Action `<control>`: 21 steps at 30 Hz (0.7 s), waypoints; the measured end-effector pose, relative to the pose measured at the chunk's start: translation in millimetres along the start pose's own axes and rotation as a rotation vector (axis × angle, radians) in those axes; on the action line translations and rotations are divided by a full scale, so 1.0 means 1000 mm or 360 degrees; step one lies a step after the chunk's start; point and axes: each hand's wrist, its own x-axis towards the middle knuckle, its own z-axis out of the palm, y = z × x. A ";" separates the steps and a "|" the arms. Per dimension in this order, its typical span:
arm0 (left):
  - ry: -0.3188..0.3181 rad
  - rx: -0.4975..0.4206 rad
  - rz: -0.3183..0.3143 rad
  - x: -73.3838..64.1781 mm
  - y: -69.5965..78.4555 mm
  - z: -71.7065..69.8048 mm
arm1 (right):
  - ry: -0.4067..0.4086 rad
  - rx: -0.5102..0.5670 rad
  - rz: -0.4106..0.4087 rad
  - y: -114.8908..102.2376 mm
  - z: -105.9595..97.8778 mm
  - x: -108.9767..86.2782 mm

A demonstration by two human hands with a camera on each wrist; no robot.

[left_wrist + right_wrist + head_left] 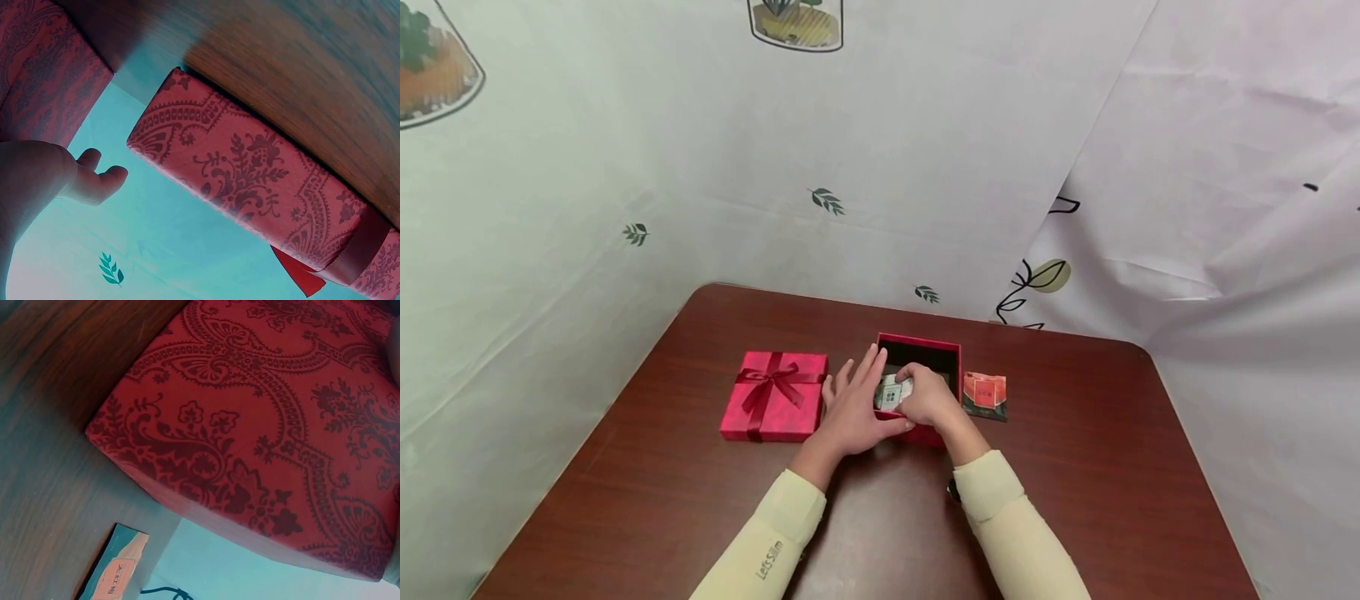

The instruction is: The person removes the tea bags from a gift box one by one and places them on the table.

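Note:
A red patterned gift box [921, 339] stands uncovered on the table, its inside dark. My left hand [853, 417] lies along the box's left side with fingers extended and thumb near the front. Over the opening, my right hand [927, 397] grips a small white-and-grey packet [891, 394] with a printed label; its fingertips are partly hidden. In the left wrist view, the left hand's fingers [100, 184] show beside the box wall [53, 81]. The box's side [262, 437] fills most of the right wrist view.
Left of the box lies its red lid [805, 412] with a dark red ribbon bow. An orange-and-dark packet [986, 394] lies close to the box's right side. The brown table [1075, 467] meets white printed cloth behind and at both sides.

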 end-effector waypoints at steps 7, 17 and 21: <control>0.0004 -0.0009 0.0005 -0.001 -0.001 0.000 | 0.0094 0.0040 -0.0087 0.001 -0.002 -0.005; -0.0018 -0.0013 -0.0023 -0.001 0.000 0.000 | 0.0174 0.0089 -0.0141 0.002 -0.007 -0.008; -0.0022 -0.0001 -0.0029 0.000 0.000 0.000 | 0.0165 0.0143 -0.0149 0.001 -0.011 -0.010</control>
